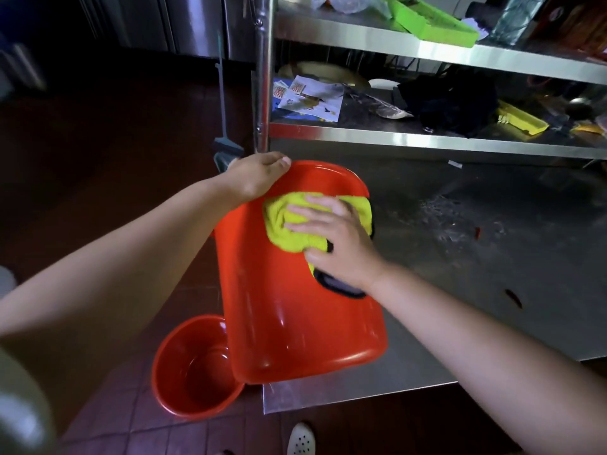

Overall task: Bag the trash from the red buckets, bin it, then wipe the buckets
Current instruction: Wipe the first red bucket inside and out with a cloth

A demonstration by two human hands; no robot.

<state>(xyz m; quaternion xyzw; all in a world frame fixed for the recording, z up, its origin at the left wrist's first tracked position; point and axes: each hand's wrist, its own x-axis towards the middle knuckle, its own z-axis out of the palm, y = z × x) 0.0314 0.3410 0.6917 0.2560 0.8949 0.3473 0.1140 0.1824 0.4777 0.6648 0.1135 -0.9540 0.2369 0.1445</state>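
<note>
A red rectangular bucket (295,323) lies tilted on the left edge of the steel table (492,274). My left hand (256,178) grips its far upper corner, thumb over the rim. My right hand (335,241) presses a yellow cloth (285,218) with a dark trim flat against the bucket's red surface, fingers spread. A second, round red bucket (193,369) stands upright on the floor below the table's corner and looks wet inside.
A steel shelf rack (427,136) rises behind the table with papers (308,100), dark cloth, a yellow tray (522,121) and green tray (430,23). A broom handle (221,93) leans by the rack post. Red scraps lie on the table. A white shoe (300,438) shows below.
</note>
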